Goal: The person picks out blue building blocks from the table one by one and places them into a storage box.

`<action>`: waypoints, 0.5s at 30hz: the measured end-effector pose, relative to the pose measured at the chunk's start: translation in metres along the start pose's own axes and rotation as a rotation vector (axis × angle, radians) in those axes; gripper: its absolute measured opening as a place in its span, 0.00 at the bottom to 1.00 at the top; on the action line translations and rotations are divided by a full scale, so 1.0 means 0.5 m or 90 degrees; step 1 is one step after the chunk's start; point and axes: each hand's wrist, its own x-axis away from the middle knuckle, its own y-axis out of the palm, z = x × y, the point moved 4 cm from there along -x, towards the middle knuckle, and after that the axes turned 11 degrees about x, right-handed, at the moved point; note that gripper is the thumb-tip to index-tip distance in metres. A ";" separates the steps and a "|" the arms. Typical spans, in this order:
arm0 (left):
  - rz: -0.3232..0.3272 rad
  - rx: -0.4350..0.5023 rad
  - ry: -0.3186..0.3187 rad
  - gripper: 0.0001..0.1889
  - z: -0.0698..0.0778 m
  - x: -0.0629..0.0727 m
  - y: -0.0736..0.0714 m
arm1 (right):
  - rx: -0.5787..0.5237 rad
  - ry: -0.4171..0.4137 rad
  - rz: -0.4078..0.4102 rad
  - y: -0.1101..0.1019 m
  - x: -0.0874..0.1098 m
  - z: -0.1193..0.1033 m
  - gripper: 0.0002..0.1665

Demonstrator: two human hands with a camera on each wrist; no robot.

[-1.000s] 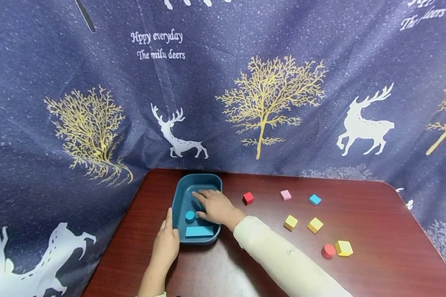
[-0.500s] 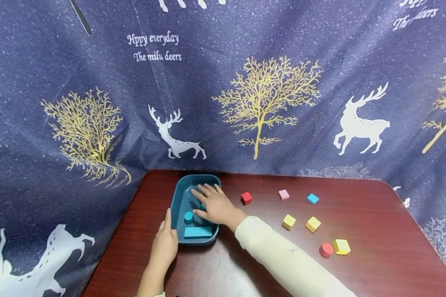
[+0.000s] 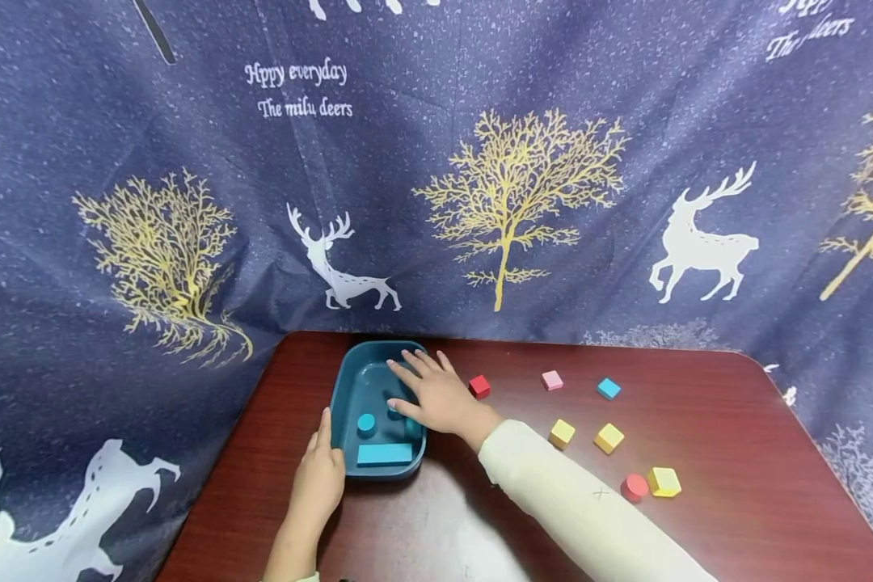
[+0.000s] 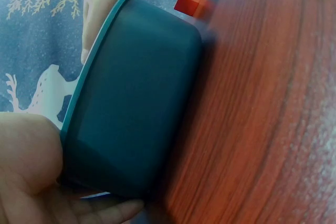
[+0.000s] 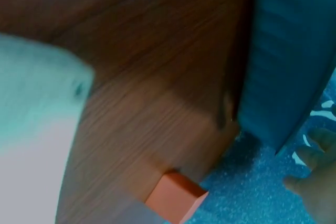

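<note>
A teal plastic tub (image 3: 345, 388) stands at the table's left end. A blue cylinder (image 3: 366, 424) and a long blue block (image 3: 384, 454) lie inside. Two more blue pieces (image 3: 412, 428) show at its right side, partly hidden below my right hand (image 3: 442, 400). That hand hovers over the right rim, fingers spread and nothing between them; the right wrist view catches it at the edge beside the tub wall (image 5: 283, 51). My left hand (image 3: 320, 477) rests against the tub's left outer side with straight fingers. In the left wrist view its fingers (image 4: 113, 213) lie along the wall.
Right of the tub are a red cube (image 3: 479, 386), a pink block (image 3: 552, 380) and a small blue block (image 3: 609, 389). Nearer lie yellow cubes (image 3: 562, 434) and a red cylinder (image 3: 634, 487). A printed curtain (image 3: 436, 202) hangs behind the wooden table (image 3: 735, 453).
My right hand has spread its fingers and drawn back rightward and up from inside the tub, uncovering blue pieces. The left hand stays at the tub's side. The head view has shifted slightly.
</note>
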 end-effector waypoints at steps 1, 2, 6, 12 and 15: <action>0.000 0.001 -0.001 0.35 0.000 0.000 0.000 | -0.005 0.002 -0.004 -0.002 0.003 0.004 0.44; -0.001 0.001 -0.002 0.35 0.000 -0.001 0.000 | -0.011 0.005 -0.007 -0.003 0.006 0.007 0.44; -0.010 0.007 -0.011 0.36 -0.001 -0.002 -0.001 | -0.019 0.019 -0.016 -0.010 0.017 0.021 0.45; -0.012 0.010 -0.010 0.36 0.000 -0.001 -0.002 | -0.010 0.050 0.006 -0.014 0.036 0.051 0.46; -0.010 0.010 -0.007 0.36 0.000 0.000 -0.002 | -0.014 0.064 0.034 -0.017 0.046 0.070 0.46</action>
